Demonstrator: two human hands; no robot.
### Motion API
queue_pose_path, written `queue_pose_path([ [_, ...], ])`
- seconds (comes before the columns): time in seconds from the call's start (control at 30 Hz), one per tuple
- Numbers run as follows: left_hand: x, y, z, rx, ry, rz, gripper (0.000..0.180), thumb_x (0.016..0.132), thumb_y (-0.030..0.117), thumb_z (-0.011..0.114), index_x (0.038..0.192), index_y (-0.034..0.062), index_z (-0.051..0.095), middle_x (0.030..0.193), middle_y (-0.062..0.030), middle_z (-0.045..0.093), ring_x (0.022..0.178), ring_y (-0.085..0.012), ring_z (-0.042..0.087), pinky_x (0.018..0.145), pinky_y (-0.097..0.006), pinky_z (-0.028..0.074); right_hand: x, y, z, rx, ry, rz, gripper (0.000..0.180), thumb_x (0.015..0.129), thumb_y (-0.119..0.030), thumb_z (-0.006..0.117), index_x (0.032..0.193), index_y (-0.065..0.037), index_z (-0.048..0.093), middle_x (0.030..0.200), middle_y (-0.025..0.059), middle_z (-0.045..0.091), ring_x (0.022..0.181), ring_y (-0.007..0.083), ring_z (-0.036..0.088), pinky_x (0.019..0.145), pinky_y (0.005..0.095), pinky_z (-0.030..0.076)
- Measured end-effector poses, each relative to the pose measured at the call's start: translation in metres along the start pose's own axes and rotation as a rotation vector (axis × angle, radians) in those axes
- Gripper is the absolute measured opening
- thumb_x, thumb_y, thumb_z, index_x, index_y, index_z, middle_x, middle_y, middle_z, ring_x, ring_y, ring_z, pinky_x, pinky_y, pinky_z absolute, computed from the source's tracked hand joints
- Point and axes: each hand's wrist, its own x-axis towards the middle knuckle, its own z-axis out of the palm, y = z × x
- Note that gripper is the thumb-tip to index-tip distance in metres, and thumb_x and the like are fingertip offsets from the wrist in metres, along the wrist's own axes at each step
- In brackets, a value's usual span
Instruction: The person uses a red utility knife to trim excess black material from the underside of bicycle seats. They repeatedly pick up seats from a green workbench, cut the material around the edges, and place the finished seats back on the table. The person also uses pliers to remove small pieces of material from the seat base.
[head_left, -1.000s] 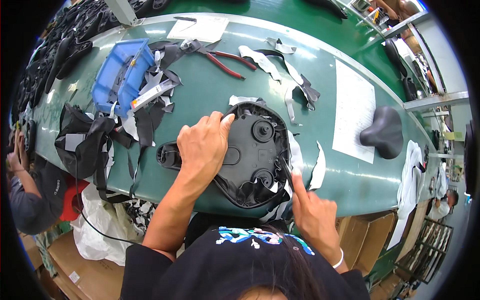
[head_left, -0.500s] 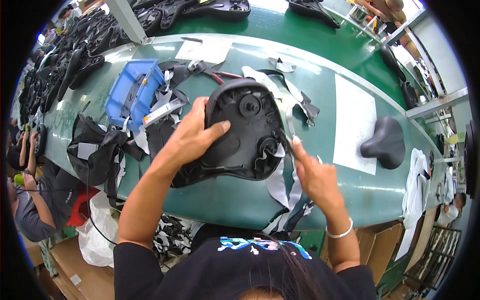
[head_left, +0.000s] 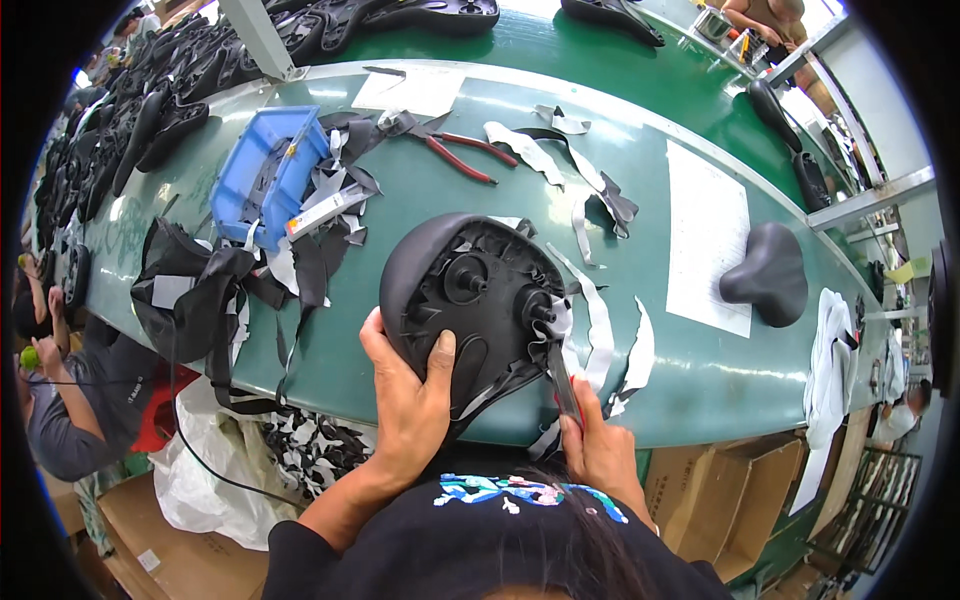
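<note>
My left hand (head_left: 408,400) grips a black bicycle saddle (head_left: 405,255) at its near left side, thumb pressed onto the underside. The saddle is turned bottom up, showing two round black fittings in its shell. My right hand (head_left: 600,440) is closed around a knife (head_left: 562,375) with a grey blade and some red at the grip. The blade's tip is at the saddle's right edge, against a loose strip of white-backed cover material (head_left: 563,335). Part of the knife is hidden by my fingers. Another cut strip (head_left: 597,325) lies just right of the saddle.
Red-handled pliers (head_left: 465,155) lie beyond the saddle. A blue bin (head_left: 225,200) and black scraps (head_left: 310,270) are at the left. Farther right are a paper sheet (head_left: 700,240) and a finished-looking saddle (head_left: 768,275). A cardboard box (head_left: 725,500) stands below the table edge.
The saddle has come nearer to me and turned somewhat, both hands moving with it. My right hand has dropped lower along its right edge. The pliers are now fully uncovered.
</note>
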Motion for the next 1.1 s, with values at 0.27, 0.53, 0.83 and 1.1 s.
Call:
queue_pose_path([
  [0.27, -0.003, 0.003, -0.038, -0.157, -0.507, -0.701, 0.068, 0.092, 0.053, 0.048, 0.124, -0.0074, 0.046, 0.107, -0.0207, 0.06, 0.092, -0.026, 0.062, 0.077, -0.034, 0.052, 0.05, 0.003, -0.053, -0.183, 0.009, -0.19, 0.042, 0.085, -0.017, 0.059, 0.127, -0.016, 0.054, 0.061, 0.013, 0.061, 0.05, 0.0317, 0.057, 0.045, 0.041, 0.041],
  [0.53, 0.068, 0.037, -0.004, 0.555, -0.394, 0.736, 0.028, 0.07, 0.018, 0.076, 0.092, 0.0051, 0.062, 0.097, -0.0101, 0.057, 0.089, -0.0273, 0.058, 0.072, -0.039, 0.048, 0.073, -0.004, -0.069, 0.098, 0.128, -0.123, 0.047, 0.082, -0.006, 0.063, 0.127, -0.012, 0.056, 0.094, 0.016, 0.068, 0.052, 0.0224, 0.059, 0.052, 0.0291, 0.046],
  [0.83, 0.111, 0.0, 0.018, 0.262, -0.843, 0.419, 0.022, 0.083, 0.026, 0.066, 0.074, 0.0063, 0.061, 0.08, -0.0051, 0.05, 0.091, -0.0232, 0.046, 0.085, -0.033, 0.034, 0.071, -0.008, -0.074, -0.1, 0.018, -0.226, 0.046, 0.081, -0.01, 0.064, 0.126, -0.013, 0.056, 0.076, 0.0111, 0.066, 0.047, 0.0219, 0.056, 0.045, 0.0316, 0.042],
  [1.1, 0.132, -0.008, 0.005, -0.681, -0.655, -0.254, 0.021, 0.088, 0.019, 0.055, 0.071, 0.0053, 0.055, 0.075, -0.0004, 0.045, 0.076, -0.0181, 0.042, 0.074, -0.03, 0.034, 0.056, -0.049, -0.061, -0.523, -0.189, -0.117, 0.047, 0.084, -0.015, 0.061, 0.13, -0.014, 0.052, 0.056, 0.008, 0.053, 0.044, 0.0267, 0.052, 0.042, 0.0396, 0.035],
])
